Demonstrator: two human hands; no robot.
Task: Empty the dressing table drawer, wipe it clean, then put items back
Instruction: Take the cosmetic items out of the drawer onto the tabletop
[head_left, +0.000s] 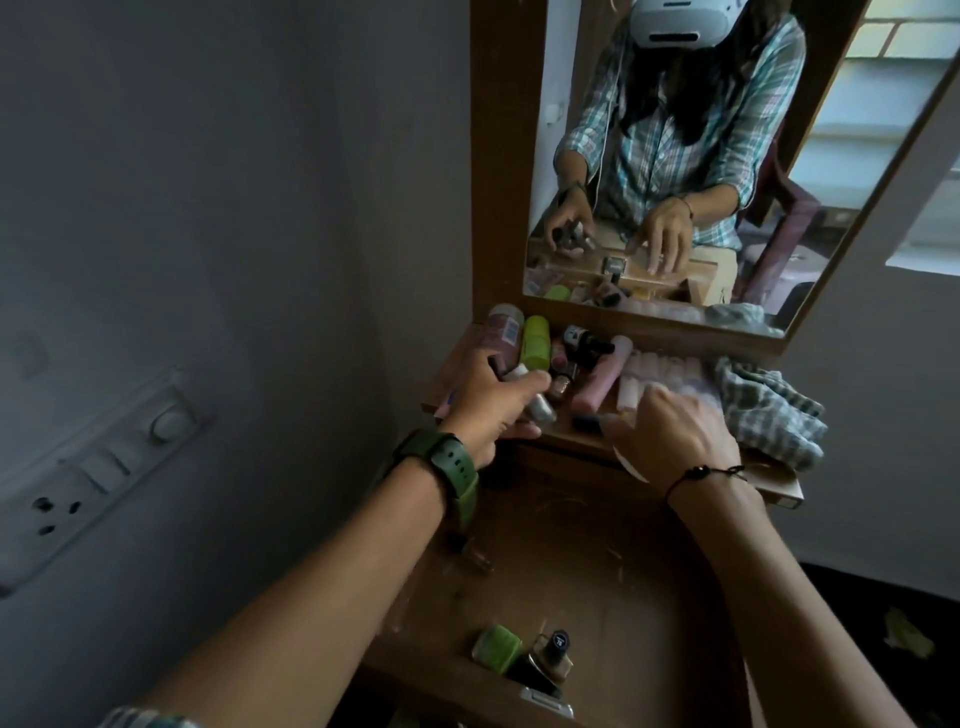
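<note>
While the open drawer (597, 566) holds bottles (524, 652), hands reach the shelf (457, 364).

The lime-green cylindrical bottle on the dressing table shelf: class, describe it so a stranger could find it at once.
Start at the wood-framed mirror and drop to the wooden shelf below its lower left corner. Among the clutter of cosmetics there, the lime-green cylindrical bottle lies just beyond the left hand. It alone is bright green, between a pinkish labelled bottle and small dark bottles.

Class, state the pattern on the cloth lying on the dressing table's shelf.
The cloth is checked, grey-green on white; head view.
</note>
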